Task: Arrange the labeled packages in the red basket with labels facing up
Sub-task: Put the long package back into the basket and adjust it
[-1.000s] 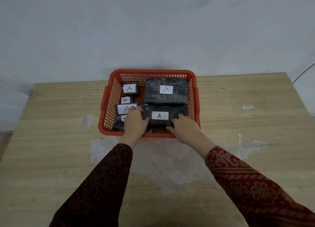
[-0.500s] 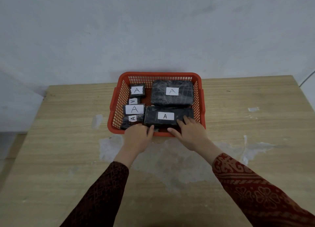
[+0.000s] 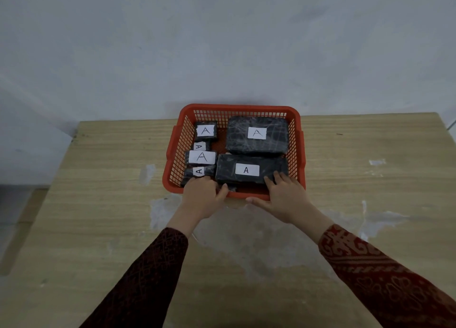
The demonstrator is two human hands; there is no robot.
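The red basket (image 3: pixel 240 107) stands at the table's far edge, holding several black wrapped packages, each with a white "A" label facing up. The large package (image 3: pixel 271 140) lies at the back right. The long package (image 3: pixel 227 170) lies in front of it. Small packages (image 3: pixel 205 131) fill the left column. My left hand (image 3: pixel 201 200) lies palm down over the basket's near rim. Its fingertips touch the nearest small package (image 3: pixel 209 171) and its thumb points at the long package's near left corner. My right hand (image 3: pixel 283 197) rests spread fingers on the long package's near right corner, thumb along the outside of the rim.
The wooden table (image 3: pixel 98 204) has pale worn patches in front of the basket and to its left. A grey wall rises directly behind the basket. The table's left edge drops to the floor at the left. My patterned sleeves cover the near middle.
Both hands have drawn back from the ends of the long package to the basket's near rim. The long package now lies flat in the front right of the basket.
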